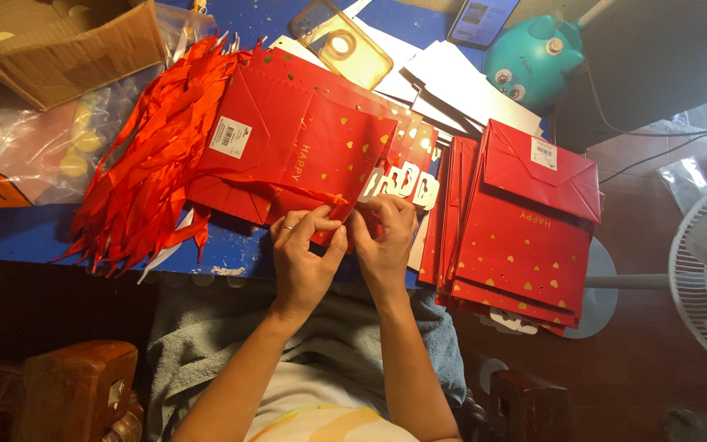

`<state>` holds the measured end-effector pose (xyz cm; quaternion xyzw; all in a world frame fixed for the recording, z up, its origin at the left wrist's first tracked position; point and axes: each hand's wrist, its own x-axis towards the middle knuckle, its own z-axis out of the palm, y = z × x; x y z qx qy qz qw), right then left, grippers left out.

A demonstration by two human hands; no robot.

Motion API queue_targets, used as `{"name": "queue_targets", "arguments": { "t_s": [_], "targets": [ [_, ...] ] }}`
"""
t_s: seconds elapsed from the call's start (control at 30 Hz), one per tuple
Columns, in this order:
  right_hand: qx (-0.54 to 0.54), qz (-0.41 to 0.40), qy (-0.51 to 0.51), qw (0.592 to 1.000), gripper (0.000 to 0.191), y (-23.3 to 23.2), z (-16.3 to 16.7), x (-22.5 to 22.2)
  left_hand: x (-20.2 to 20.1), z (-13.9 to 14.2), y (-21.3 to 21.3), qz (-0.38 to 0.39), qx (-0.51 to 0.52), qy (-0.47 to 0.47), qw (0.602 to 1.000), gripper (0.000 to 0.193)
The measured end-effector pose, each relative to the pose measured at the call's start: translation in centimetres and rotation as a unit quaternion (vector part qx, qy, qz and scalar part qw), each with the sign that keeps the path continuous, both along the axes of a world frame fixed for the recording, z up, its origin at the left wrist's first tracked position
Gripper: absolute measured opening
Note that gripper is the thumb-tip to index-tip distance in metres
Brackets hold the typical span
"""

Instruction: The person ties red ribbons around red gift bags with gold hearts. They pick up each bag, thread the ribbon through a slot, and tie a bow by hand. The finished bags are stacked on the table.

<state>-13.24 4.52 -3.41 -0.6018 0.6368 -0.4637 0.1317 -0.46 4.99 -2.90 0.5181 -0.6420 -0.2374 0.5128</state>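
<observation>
Currently left hand (303, 258) and right hand (382, 241) both pinch the near edge of the top red gift bag (304, 155), likely steadying it flat on the blue bench (26, 233). Ribbon pile (153, 155) touches that bag's left; finished stack (525, 221) sits right, overhanging the bench edge. Little free room.

Glossy red paper bag (304, 155), satin ribbons (153, 155).
</observation>
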Motion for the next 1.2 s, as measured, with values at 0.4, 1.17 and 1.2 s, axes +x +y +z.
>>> {"name": "queue_targets", "arguments": {
  "t_s": [0.4, 1.17, 1.2],
  "targets": [
    [0.0, 0.02, -0.169, 0.985, 0.011, 0.1, 0.3, -0.8, 0.3, -0.1, -0.1, 0.002, 0.023, 0.02, 1.0, 0.013],
    [0.018, 0.01, -0.162, 0.987, 0.005, -0.1, 0.0, -0.9, 0.5, -0.2, -0.1, 0.005, 0.034, 0.037, 0.999, 0.011],
    [-0.007, 0.017, -0.197, 0.98, 0.007, -0.1, 0.1, -0.9, 0.5, -0.2, -0.1, 0.007, 0.036, 0.038, 0.999, 0.011]
  ]
}}
